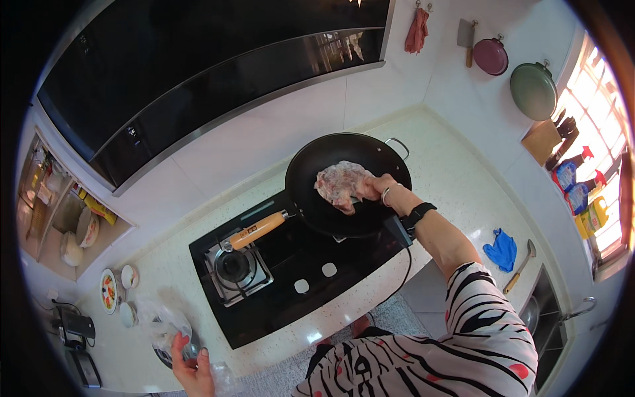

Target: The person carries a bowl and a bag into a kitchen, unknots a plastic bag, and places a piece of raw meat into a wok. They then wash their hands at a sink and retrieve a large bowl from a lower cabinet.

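Observation:
A black wok point(317, 149) with a wooden handle point(258, 230) sits over the right burner of a black glass gas hob point(287, 312). My right hand point(379, 187) grips a large piece of raw meat point(342, 181) with a pale, frosty-looking surface, inside the wok. At the lower left, my left hand point(193, 369) is raised with fingers apart and holds nothing. It is beside a clear plastic bag point(158, 320) that lies over a bowl on the counter.
A blue glove point(501, 250) and a ladle-like utensil point(519, 268) lie right of the wok, near the sink point(550, 322). Bowls point(109, 291) stand at the left. The range hood point(223, 59) hangs behind the hob. Pans point(534, 91) and a cleaver point(465, 37) hang on the wall.

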Available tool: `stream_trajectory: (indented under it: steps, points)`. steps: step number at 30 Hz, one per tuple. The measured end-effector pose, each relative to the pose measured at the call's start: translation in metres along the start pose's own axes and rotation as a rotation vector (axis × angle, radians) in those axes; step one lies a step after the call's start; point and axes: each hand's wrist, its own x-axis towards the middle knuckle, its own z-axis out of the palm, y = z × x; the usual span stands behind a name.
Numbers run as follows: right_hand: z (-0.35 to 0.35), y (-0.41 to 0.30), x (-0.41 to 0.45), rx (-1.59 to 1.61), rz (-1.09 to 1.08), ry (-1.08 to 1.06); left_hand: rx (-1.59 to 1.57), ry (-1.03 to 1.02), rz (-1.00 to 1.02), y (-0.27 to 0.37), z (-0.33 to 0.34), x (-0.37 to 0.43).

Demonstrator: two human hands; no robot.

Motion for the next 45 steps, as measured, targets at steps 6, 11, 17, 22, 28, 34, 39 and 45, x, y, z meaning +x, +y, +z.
stream_trajectory:
  steps: [6, 11, 17, 22, 28, 34, 39, 45]
  points:
    - [-0.001, 0.015, 0.016, -0.767, -0.613, -0.19, -0.025, 0.023, 0.032, 0.004, 0.011, -0.004]
    - [0.018, 0.006, 0.014, -0.937, -0.575, -0.126, -0.001, 0.082, 0.013, 0.011, 0.008, -0.009]
    - [-0.003, -0.017, -0.025, -0.447, -0.448, -0.411, -0.387, 0.249, -0.191, -0.018, -0.008, -0.003]
    - [-0.008, -0.011, -0.041, -1.047, -0.929, 0.077, -0.85, 0.335, -0.369, -0.056, -0.018, -0.003]
    - [0.008, -0.009, -0.073, -0.749, -1.14, -0.105, -1.036, 0.519, -0.514, -0.092, -0.053, -0.023]
    - [0.047, -0.014, -0.133, -0.452, -1.057, -0.464, -0.825, 0.546, -0.322, -0.147, -0.089, -0.049]
    - [0.094, 0.001, -0.209, -0.436, -1.192, -0.567, -0.951, 0.514, -0.253, -0.189, -0.122, -0.027]
    - [0.178, 0.022, -0.28, -0.445, -1.216, -0.773, -1.186, 0.954, -0.504, -0.212, -0.113, 0.041]
